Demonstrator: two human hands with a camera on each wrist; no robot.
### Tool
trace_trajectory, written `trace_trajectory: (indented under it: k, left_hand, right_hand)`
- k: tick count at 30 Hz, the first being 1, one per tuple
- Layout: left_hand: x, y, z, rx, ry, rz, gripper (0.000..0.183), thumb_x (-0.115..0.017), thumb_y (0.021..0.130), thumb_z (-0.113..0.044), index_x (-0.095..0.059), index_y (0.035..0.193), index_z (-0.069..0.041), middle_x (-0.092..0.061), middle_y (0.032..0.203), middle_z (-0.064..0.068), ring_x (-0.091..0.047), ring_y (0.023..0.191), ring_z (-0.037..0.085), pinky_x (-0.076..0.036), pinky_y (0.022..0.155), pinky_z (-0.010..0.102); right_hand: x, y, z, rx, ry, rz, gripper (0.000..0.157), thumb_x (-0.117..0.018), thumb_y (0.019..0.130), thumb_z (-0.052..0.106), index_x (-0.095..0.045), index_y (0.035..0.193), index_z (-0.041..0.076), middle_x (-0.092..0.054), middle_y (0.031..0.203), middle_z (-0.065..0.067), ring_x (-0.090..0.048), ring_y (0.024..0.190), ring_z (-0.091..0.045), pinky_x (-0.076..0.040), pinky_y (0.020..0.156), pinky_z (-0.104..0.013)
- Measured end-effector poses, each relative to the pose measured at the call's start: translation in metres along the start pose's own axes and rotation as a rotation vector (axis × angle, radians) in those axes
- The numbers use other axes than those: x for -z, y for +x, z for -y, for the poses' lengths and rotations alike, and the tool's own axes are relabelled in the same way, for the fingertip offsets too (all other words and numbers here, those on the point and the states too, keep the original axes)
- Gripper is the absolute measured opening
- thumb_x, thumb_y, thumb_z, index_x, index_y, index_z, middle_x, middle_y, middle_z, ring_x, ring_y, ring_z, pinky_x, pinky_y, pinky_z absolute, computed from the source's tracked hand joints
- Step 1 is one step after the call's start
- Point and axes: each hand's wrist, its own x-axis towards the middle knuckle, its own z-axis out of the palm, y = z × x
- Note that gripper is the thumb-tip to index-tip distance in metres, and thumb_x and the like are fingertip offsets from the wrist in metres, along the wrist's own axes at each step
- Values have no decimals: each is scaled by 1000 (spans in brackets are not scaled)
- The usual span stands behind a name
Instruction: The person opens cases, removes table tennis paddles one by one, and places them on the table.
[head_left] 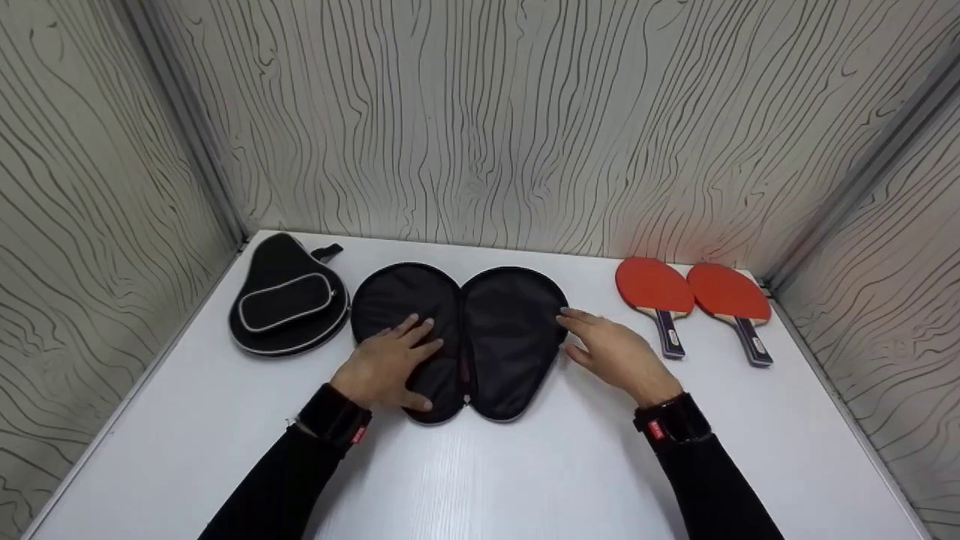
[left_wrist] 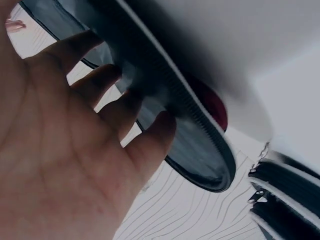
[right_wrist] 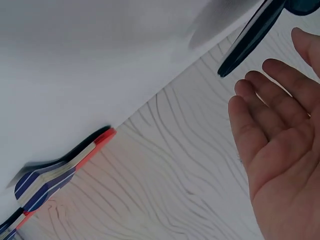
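A black table tennis paddle case [head_left: 512, 337] lies unzipped and spread flat, its two halves side by side with the lining up. On the left half, my left hand [head_left: 386, 365] rests with its fingers spread. In the left wrist view, those fingers lie against the lining [left_wrist: 187, 145] beside the zipped rim. My right hand [head_left: 619, 352] is at the outer edge of the right half, fingers extended. The right wrist view shows its fingertips [right_wrist: 239, 102] close to the case rim [right_wrist: 252, 40]; whether they touch it I cannot tell.
A second black paddle case [head_left: 289, 304] with a front pocket and grey piping lies on the left of the white table [head_left: 480, 480]. Two red paddles, one [head_left: 654, 285] beside the other [head_left: 727, 291], lie at the right. Wood-patterned panels [head_left: 480, 127] enclose the table.
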Motion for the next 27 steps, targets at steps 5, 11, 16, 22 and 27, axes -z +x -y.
trace_trajectory:
  k: [5, 11, 16, 22, 27]
  left_hand:
    - [4, -3, -4, -16, 22, -3, 97, -97, 95, -55, -60, 173, -13, -44, 190, 16, -36, 180, 41, -43, 144, 58]
    - [6, -2, -1, -44, 45, -48, 83, -93, 99, -52, -66, 167, -15, -51, 186, 14, -43, 177, 41, -48, 140, 57]
    - [5, 2, 6, -78, 86, -117, 68, -87, 104, -51, -73, 160, -15, -59, 180, 12, -52, 171, 40, -52, 137, 56]
    - [5, 7, 19, -85, 92, -182, 61, -82, 109, -50, -75, 157, -13, -65, 174, 12, -60, 166, 38, -53, 136, 55]
    - [8, 9, 30, -23, 80, -237, 64, -80, 111, -49, -70, 162, -10, -65, 173, 16, -59, 166, 40, -51, 137, 58]
  right_hand:
    - [-8, 2, 12, 26, 12, 36, 51, -78, 114, 25, -71, 158, 0, -70, 168, -19, -74, 149, -41, -65, 118, -58]
    - [-20, 3, 16, 58, 37, 83, 50, -79, 114, 23, -72, 156, -4, -72, 164, -22, -75, 148, -42, -64, 121, -58]
    - [-26, 3, 15, 92, 78, 133, 46, -77, 115, 19, -74, 152, -7, -73, 161, -27, -75, 147, -46, -64, 120, -59]
    - [-27, 3, 14, 94, 112, 139, 44, -77, 115, 18, -74, 151, -8, -72, 161, -28, -75, 146, -48, -63, 121, -61]
    - [-28, 2, 13, 89, 126, 135, 44, -77, 114, 16, -74, 151, -7, -72, 161, -28, -75, 145, -48, -64, 120, -61]
